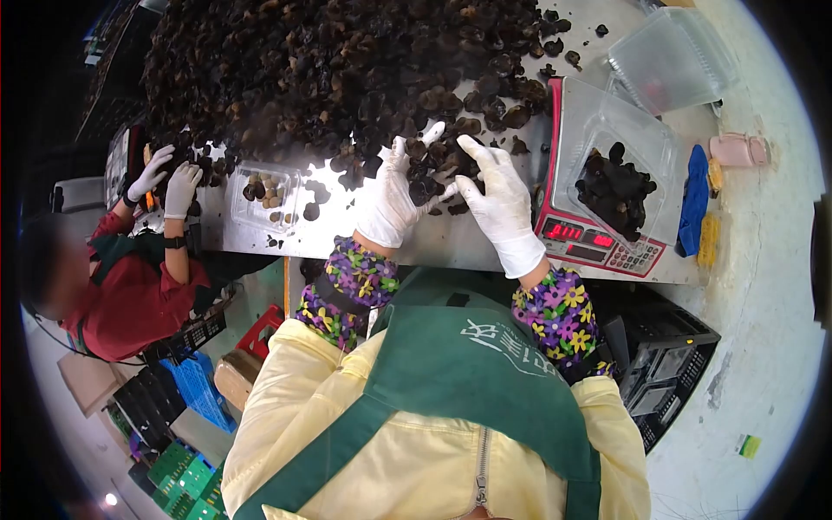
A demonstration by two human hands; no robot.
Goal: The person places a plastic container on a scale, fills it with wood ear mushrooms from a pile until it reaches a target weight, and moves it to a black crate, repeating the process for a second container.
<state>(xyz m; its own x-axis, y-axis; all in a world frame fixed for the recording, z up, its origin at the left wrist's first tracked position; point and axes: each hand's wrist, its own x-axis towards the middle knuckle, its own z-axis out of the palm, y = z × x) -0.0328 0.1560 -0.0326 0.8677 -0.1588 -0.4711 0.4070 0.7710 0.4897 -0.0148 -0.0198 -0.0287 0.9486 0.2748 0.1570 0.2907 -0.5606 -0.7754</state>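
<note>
Over the near part of the metal table [446, 243], both gloved hands of the person meet around a small cluster of wood ear mushrooms [427, 165], just below a wide dark heap [329, 74] of the same. The left hand [386, 206] is curved at the left side of the cluster, with fingers around the pieces; I cannot tell whether they really grasp. The right hand [503, 198] is on the other side, its thumb and forefinger standing apart near the pieces – whether it pinches one, I also cannot tell.

To the right stands a red digital scale [598, 254] with lit red digits, and on it a clear plastic tray [605, 136] holding more mushrooms. Beside the scale lies a blue cloth [693, 201]; behind are clear containers [672, 61]. To the left, another clear tray [236, 189] holds light round pieces and dark ones – near it, a co-worker's gloved hands [182, 191] are at the heap's edge.
</note>
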